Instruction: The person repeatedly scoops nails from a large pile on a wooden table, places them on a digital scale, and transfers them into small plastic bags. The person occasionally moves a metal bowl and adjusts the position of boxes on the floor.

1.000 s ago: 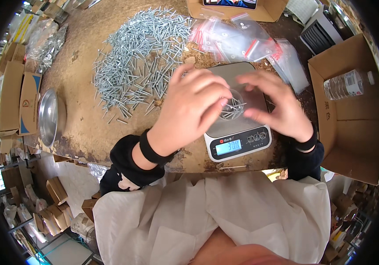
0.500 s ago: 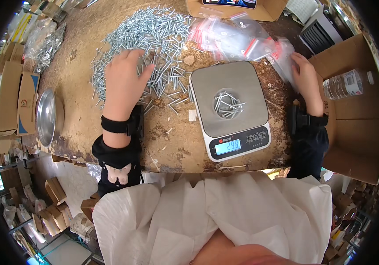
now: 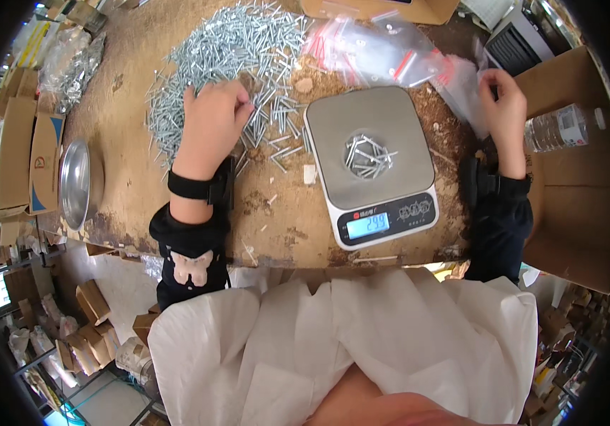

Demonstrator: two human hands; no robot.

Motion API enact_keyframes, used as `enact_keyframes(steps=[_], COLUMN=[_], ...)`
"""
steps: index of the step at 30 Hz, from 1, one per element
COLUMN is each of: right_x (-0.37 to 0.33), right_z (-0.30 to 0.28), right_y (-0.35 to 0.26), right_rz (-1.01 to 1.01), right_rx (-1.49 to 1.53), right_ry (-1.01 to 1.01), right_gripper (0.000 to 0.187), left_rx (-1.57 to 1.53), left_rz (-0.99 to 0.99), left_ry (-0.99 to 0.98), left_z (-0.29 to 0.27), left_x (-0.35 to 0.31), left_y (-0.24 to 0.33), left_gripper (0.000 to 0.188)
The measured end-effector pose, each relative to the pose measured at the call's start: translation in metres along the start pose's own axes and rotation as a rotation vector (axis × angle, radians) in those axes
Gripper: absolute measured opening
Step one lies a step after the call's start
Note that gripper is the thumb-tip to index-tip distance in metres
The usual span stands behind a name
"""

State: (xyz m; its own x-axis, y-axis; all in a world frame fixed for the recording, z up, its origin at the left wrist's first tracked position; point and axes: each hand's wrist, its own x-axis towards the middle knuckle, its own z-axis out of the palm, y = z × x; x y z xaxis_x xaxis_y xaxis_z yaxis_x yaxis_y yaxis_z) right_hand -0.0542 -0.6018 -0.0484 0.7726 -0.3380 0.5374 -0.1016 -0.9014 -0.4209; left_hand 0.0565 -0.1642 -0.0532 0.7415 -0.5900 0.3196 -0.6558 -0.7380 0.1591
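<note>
One big heap of silver screws (image 3: 227, 53) lies on the worn wooden table (image 3: 127, 92), to the left of the one digital kitchen scale (image 3: 372, 160). The left hand (image 3: 212, 121) rests on the near edge of this heap, fingers curled down into the screws; whether it has pinched any, I cannot tell. On the scale's grey plate lies one small cluster of screws (image 3: 369, 155), too tangled to count. The right hand (image 3: 504, 103), right of the scale at the table's edge, closes its fingers on a clear plastic bag (image 3: 465, 85). Behind the scale lies a pile of small zip bags (image 3: 376, 50). Right of the scale, past the table edge, one water bottle (image 3: 560, 128) lies in an open cardboard box (image 3: 575, 234). Far left of the scale stands one metal bowl (image 3: 77, 184). Between the heap and the scale there is a bare strip of table with a few loose screws.
</note>
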Motion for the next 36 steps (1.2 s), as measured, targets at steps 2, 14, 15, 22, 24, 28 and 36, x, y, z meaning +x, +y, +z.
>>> enact_keyframes(steps=[2,14,15,22,24,28,36], right_x=[0.006,0.001,0.001,-0.001,-0.002,-0.001,-0.004], right_z=[-0.004,-0.007,-0.007,-0.004,-0.004,-0.005,-0.006], right_y=[0.0,-0.017,-0.017,-0.021,-0.023,-0.027,-0.032], right_rz=[-0.037,-0.044,-0.051,-0.066,-0.062,-0.063,-0.083], right_rx=[0.097,0.13,0.137,0.17,0.188,0.181,0.229], right_ry=[0.029,0.019,0.014,-0.029,-0.024,-0.059,-0.025], right_gripper=[0.015,0.015,0.015,0.015,0.015,0.014,0.013], left_rx=[-0.012,-0.146,-0.14,-0.266,-0.284,-0.23,-0.14], left_rz=[0.018,0.033,0.031,0.036,0.016,0.017,0.085], left_ry=[0.036,0.063,0.055,-0.066,-0.085,-0.073,-0.018], left_z=[-0.002,-0.001,-0.002,-0.001,-0.001,-0.001,0.0], left_x=[0.005,0.007,0.007,0.004,0.004,0.004,0.005], left_y=[-0.002,-0.003,-0.003,0.0,0.001,0.003,0.009], left_gripper=[0.01,0.007,0.007,0.01,0.011,0.013,0.012])
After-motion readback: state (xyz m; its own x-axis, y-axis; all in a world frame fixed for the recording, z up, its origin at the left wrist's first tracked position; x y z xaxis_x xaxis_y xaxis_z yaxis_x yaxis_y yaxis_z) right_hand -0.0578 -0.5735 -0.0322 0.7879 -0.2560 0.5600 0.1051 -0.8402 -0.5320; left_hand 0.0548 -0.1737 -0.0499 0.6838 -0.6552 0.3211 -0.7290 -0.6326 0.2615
